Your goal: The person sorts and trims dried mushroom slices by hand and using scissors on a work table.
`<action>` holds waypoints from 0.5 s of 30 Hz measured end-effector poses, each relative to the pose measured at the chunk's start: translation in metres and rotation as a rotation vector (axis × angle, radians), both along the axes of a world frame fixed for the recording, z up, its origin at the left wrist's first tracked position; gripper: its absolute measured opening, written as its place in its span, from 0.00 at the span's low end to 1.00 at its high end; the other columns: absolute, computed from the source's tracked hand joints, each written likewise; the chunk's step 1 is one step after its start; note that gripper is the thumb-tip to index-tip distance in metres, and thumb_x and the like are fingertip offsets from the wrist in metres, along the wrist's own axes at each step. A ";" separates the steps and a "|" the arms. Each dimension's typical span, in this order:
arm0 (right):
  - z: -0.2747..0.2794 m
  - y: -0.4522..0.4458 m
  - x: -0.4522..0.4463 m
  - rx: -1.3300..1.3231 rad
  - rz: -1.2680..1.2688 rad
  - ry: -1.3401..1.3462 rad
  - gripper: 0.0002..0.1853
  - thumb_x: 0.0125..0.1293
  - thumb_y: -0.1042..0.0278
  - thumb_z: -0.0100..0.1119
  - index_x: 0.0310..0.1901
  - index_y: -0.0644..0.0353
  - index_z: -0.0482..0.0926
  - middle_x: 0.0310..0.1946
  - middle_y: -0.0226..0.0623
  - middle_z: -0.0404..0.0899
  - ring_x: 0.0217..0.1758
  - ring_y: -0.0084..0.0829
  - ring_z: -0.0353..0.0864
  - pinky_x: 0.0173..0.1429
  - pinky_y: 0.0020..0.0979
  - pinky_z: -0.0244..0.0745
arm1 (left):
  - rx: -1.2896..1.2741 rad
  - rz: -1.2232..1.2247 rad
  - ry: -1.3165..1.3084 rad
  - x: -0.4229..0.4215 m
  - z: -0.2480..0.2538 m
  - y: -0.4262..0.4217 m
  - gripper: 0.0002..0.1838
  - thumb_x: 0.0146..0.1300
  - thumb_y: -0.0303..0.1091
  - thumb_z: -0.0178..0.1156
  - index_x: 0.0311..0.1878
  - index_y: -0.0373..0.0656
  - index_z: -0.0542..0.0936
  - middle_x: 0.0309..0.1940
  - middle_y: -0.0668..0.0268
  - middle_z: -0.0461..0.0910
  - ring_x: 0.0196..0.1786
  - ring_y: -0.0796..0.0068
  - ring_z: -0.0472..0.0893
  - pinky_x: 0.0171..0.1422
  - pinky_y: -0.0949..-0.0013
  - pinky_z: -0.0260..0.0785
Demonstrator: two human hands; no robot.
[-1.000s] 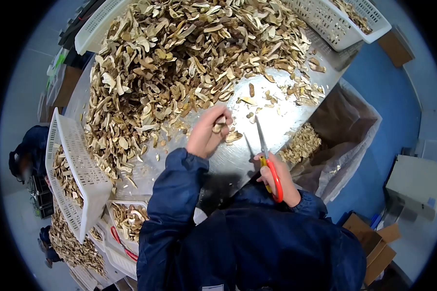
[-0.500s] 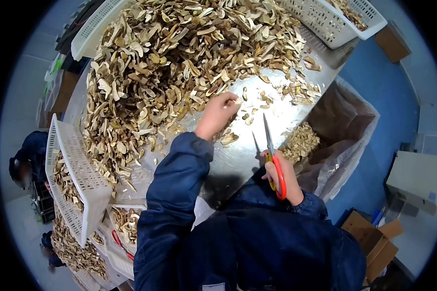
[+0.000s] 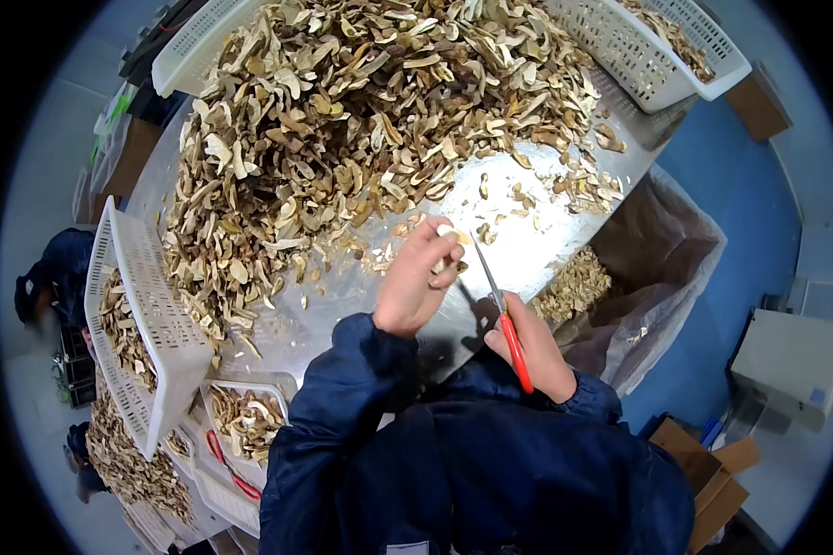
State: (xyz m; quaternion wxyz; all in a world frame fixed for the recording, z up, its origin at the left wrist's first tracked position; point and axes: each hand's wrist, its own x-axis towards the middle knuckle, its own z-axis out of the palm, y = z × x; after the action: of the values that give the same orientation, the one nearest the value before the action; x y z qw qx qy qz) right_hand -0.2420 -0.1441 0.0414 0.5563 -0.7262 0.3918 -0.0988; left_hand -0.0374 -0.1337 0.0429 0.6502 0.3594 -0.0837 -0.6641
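Observation:
My left hand [image 3: 423,276] is raised over the metal table [image 3: 361,319], its fingers pinching a pale dried mushroom slice [image 3: 455,237]. In my right hand [image 3: 533,347] is a pair of scissors [image 3: 513,349] with red handles. The scissors point up and to the left, and their blade tips are close beside the slice; whether they touch it I cannot tell. Beyond my hands rises a large heap of dried mushroom slices [image 3: 342,120]. Several small pieces [image 3: 522,199] lie on the shiny tabletop to the right of my left hand.
A lined bin [image 3: 662,250] holding mushroom pieces stands at the table's right edge. White perforated baskets stand at left [image 3: 162,338] and upper right [image 3: 639,55]. A white tray [image 3: 285,393] of slices and red-handled scissors [image 3: 231,467] lie lower left. People in dark clothing are at far left.
My left hand has lifted from the table by the heap and come toward me with a slice. The scissors have turned, bringing their tips up beside it. The view has shifted slightly.

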 end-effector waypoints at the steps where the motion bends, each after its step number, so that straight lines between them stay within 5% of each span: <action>1: 0.002 0.000 0.002 -0.009 0.001 -0.014 0.28 0.60 0.59 0.63 0.56 0.64 0.65 0.33 0.52 0.75 0.38 0.55 0.76 0.42 0.43 0.70 | 0.021 -0.003 0.010 -0.005 -0.001 0.003 0.07 0.67 0.25 0.51 0.46 0.45 0.69 0.33 0.72 0.69 0.33 0.87 0.68 0.23 0.86 0.54; 5: -0.005 0.003 0.004 -0.058 0.035 0.044 0.21 0.63 0.60 0.60 0.52 0.63 0.69 0.26 0.46 0.77 0.28 0.47 0.79 0.34 0.39 0.72 | 0.064 0.021 0.103 -0.014 -0.010 0.014 0.05 0.67 0.26 0.51 0.45 0.44 0.69 0.32 0.71 0.68 0.32 0.85 0.68 0.23 0.85 0.55; 10: -0.010 0.006 0.003 0.292 -0.113 -0.168 0.15 0.67 0.61 0.56 0.48 0.63 0.73 0.22 0.36 0.76 0.23 0.26 0.78 0.30 0.27 0.73 | -0.032 -0.003 0.413 0.021 -0.043 0.015 0.02 0.68 0.28 0.50 0.40 0.42 0.72 0.30 0.71 0.69 0.30 0.85 0.68 0.24 0.84 0.58; 13: -0.014 0.004 -0.003 0.311 -0.142 -0.202 0.14 0.68 0.61 0.55 0.48 0.63 0.73 0.23 0.35 0.76 0.23 0.23 0.77 0.31 0.25 0.74 | 0.168 0.147 -0.064 0.030 -0.029 -0.012 0.03 0.65 0.29 0.52 0.37 0.42 0.75 0.26 0.73 0.70 0.28 0.85 0.70 0.28 0.83 0.61; 15: -0.015 0.003 -0.005 0.290 -0.154 -0.202 0.14 0.68 0.61 0.55 0.48 0.63 0.73 0.23 0.35 0.76 0.23 0.23 0.77 0.31 0.25 0.74 | 0.074 0.015 -0.712 0.045 -0.043 -0.031 0.08 0.62 0.30 0.56 0.40 0.36 0.77 0.26 0.64 0.74 0.29 0.73 0.75 0.33 0.72 0.68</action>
State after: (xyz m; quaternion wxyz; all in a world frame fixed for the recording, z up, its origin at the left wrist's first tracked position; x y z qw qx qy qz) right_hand -0.2469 -0.1412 0.0269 0.6824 -0.5927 0.3985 -0.1558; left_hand 0.0075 -0.1643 0.0000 0.5717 0.5923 -0.2782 -0.4949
